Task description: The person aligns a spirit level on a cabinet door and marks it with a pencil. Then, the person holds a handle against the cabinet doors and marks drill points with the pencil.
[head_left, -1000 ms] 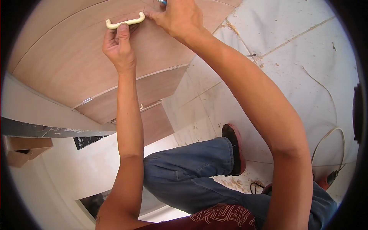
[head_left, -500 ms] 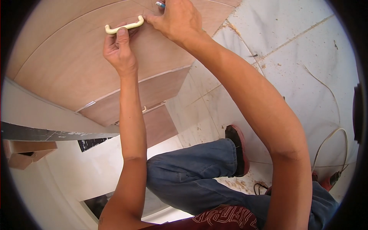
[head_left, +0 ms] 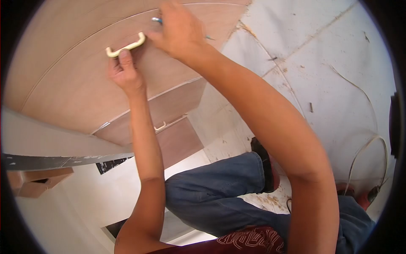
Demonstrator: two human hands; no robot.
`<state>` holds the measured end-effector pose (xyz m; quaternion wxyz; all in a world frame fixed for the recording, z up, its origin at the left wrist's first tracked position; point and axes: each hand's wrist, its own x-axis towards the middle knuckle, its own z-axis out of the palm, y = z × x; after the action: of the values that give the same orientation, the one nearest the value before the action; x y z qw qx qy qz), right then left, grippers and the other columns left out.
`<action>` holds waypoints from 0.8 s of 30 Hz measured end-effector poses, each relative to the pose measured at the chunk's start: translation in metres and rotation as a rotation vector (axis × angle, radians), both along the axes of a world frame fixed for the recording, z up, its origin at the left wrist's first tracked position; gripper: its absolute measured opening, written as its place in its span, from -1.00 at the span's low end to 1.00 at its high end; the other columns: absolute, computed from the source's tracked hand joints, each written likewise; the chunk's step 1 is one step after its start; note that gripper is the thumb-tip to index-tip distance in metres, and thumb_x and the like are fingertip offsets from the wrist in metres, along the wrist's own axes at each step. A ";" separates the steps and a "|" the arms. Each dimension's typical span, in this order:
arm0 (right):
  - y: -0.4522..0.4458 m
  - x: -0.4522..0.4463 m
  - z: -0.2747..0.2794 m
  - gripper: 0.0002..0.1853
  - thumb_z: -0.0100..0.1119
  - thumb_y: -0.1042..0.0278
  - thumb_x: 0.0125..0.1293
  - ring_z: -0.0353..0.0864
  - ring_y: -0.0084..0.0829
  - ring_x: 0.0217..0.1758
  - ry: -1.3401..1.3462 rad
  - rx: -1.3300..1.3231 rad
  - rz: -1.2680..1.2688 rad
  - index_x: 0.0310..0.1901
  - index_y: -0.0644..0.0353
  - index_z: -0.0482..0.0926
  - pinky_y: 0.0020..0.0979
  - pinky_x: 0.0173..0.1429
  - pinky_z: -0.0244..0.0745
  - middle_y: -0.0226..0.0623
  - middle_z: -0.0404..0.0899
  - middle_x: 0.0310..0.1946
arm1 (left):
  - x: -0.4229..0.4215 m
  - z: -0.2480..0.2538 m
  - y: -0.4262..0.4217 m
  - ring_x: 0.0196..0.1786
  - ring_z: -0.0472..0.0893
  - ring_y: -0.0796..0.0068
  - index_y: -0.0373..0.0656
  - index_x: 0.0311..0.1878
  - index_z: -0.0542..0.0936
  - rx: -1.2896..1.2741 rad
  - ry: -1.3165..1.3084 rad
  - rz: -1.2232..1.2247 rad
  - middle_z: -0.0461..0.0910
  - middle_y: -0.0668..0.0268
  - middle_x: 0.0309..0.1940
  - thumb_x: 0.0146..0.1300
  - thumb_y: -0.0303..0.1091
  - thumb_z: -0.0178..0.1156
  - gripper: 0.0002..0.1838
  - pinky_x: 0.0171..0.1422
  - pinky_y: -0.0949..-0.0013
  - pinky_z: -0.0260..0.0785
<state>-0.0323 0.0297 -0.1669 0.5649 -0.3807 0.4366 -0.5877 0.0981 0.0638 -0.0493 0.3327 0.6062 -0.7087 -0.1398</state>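
Observation:
My left hand (head_left: 126,76) pinches a cream, U-shaped drawer handle (head_left: 127,47) between thumb and fingers. The handle is slightly tilted, over the brown wooden panel (head_left: 76,76); whether its ends touch the wood I cannot tell. Just right of the handle's upper end, my right hand (head_left: 179,31) is closed round a slim blue pencil (head_left: 156,20), blurred by motion. A shiny end of the pencil sticks out on the left and a thin point on the right. One finger reaches towards the handle. A similar pale handle (head_left: 160,125) shows lower down, partly behind my left forearm.
White floor tiles (head_left: 321,80) with dust and scraps lie to the right, with a pale cable (head_left: 359,148) on them. A brown box (head_left: 44,180) sits lower left, below a grey edge (head_left: 63,161). My jeans-covered leg (head_left: 215,173) is bent below the panels.
The view has shifted, so the panel, the handle and both hands appear lower and more to the left. The handle is still in my left hand, the pencil in my right.

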 end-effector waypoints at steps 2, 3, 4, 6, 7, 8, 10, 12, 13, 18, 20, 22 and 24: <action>-0.001 0.000 0.001 -0.51 0.51 0.09 0.15 0.61 -0.05 0.13 -0.012 0.001 0.013 -0.01 0.21 0.57 -0.01 0.09 0.58 -0.14 0.56 0.02 | 0.004 0.003 -0.006 0.02 0.74 0.00 -0.42 0.08 0.51 -0.009 -0.006 -0.008 0.67 -0.02 -0.04 0.55 -0.30 0.16 -0.69 0.25 -0.10 0.64; 0.000 -0.002 0.000 -0.51 0.51 0.09 0.15 0.61 -0.05 0.13 -0.014 0.002 0.025 -0.01 0.21 0.56 -0.01 0.09 0.58 -0.14 0.56 0.01 | 0.003 0.003 -0.005 0.02 0.74 0.02 -0.42 0.09 0.52 0.003 0.007 -0.011 0.67 0.00 -0.04 0.55 -0.30 0.16 -0.69 0.25 -0.09 0.64; 0.002 -0.003 -0.001 -0.51 0.51 0.10 0.15 0.61 -0.05 0.12 0.006 0.007 0.021 -0.01 0.20 0.56 -0.01 0.08 0.58 -0.14 0.57 0.00 | 0.002 0.002 -0.003 0.02 0.74 0.04 -0.41 0.10 0.52 0.012 0.024 -0.008 0.67 0.01 -0.05 0.55 -0.30 0.16 -0.69 0.26 -0.08 0.64; 0.001 -0.001 -0.001 -0.53 0.50 0.10 0.16 0.62 -0.05 0.10 0.046 -0.004 0.009 -0.02 0.20 0.56 -0.02 0.07 0.57 -0.15 0.59 -0.02 | -0.001 0.000 -0.002 0.00 0.74 0.10 -0.41 0.11 0.53 0.009 0.024 -0.002 0.68 0.04 -0.06 0.54 -0.31 0.17 -0.70 0.24 -0.05 0.64; -0.001 0.000 0.000 -0.52 0.50 0.10 0.15 0.62 -0.05 0.08 0.047 -0.012 -0.003 -0.04 0.20 0.56 -0.03 0.06 0.57 -0.15 0.59 -0.04 | -0.003 0.000 -0.002 -0.01 0.74 0.13 -0.40 0.11 0.53 -0.003 0.023 0.000 0.68 0.05 -0.07 0.54 -0.32 0.17 -0.70 0.23 -0.04 0.64; -0.003 0.002 -0.001 -0.52 0.51 0.09 0.14 0.63 -0.05 0.07 0.051 -0.023 -0.017 -0.05 0.20 0.55 -0.05 0.05 0.57 -0.15 0.60 -0.05 | -0.007 0.000 -0.001 -0.01 0.72 0.27 -0.40 0.08 0.58 0.016 0.057 -0.021 0.69 0.12 -0.08 0.52 -0.33 0.20 -0.72 0.22 0.08 0.64; -0.003 0.002 -0.001 -0.51 0.53 0.07 0.12 0.64 -0.05 0.02 0.063 -0.032 -0.018 -0.09 0.21 0.54 -0.07 0.02 0.56 -0.15 0.61 -0.09 | -0.012 0.002 0.002 -0.02 0.72 0.34 -0.39 0.04 0.60 0.004 -0.013 -0.004 0.70 0.15 -0.09 0.52 -0.34 0.21 -0.74 0.22 0.15 0.63; -0.005 -0.001 0.001 -0.50 0.55 0.07 0.09 0.64 -0.05 -0.03 0.087 -0.032 -0.003 -0.13 0.23 0.52 -0.09 -0.02 0.55 -0.15 0.61 -0.12 | -0.016 0.004 0.001 0.00 0.70 0.42 -0.39 0.03 0.64 0.023 0.009 -0.011 0.71 0.20 -0.09 0.51 -0.36 0.22 -0.75 0.23 0.27 0.60; -0.005 -0.003 0.002 -0.49 0.56 0.06 0.08 0.64 -0.06 -0.06 0.102 -0.050 -0.018 -0.15 0.23 0.52 -0.10 -0.04 0.54 -0.16 0.61 -0.13 | -0.019 0.004 0.000 -0.01 0.71 0.42 -0.40 0.02 0.64 0.020 0.051 -0.023 0.72 0.19 -0.10 0.51 -0.38 0.23 -0.77 0.20 0.28 0.62; -0.005 -0.002 0.006 -0.47 0.64 0.03 0.03 0.58 -0.30 -0.34 0.138 -0.065 -0.100 -0.33 0.27 0.50 -0.26 -0.24 0.50 -0.22 0.60 -0.39 | -0.019 0.003 -0.001 -0.03 0.73 0.47 -0.37 -0.01 0.66 0.027 0.169 -0.063 0.75 0.19 -0.11 0.49 -0.36 0.25 -0.77 0.17 0.38 0.61; -0.009 0.003 0.002 -0.47 0.65 0.01 0.04 0.52 -0.39 -0.42 0.150 -0.080 -0.102 -0.36 0.25 0.50 -0.30 -0.31 0.47 -0.29 0.56 -0.46 | -0.020 0.004 0.001 -0.04 0.73 0.49 -0.36 -0.02 0.67 0.030 0.170 -0.063 0.76 0.20 -0.13 0.49 -0.32 0.26 -0.75 0.16 0.42 0.60; -0.007 -0.002 0.004 -0.47 0.65 0.00 0.04 0.51 -0.39 -0.44 0.135 -0.057 -0.050 -0.37 0.25 0.50 -0.29 -0.32 0.46 -0.29 0.56 -0.48 | -0.018 0.003 0.001 -0.05 0.73 0.52 -0.35 -0.03 0.68 0.030 0.167 -0.053 0.77 0.22 -0.15 0.49 -0.28 0.27 -0.74 0.13 0.45 0.58; -0.007 -0.010 0.012 -0.46 0.65 0.00 0.02 0.56 -0.30 -0.40 0.097 -0.007 0.051 -0.37 0.26 0.50 -0.23 -0.27 0.49 -0.23 0.58 -0.44 | -0.019 0.007 0.001 -0.04 0.73 0.51 -0.36 -0.01 0.67 0.038 0.098 -0.053 0.77 0.22 -0.13 0.51 -0.30 0.24 -0.74 0.16 0.43 0.59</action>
<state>-0.0428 0.0225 -0.1551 0.5565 -0.4219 0.4515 -0.5554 0.0794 0.0643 -0.0422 0.3514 0.5859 -0.7047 -0.1915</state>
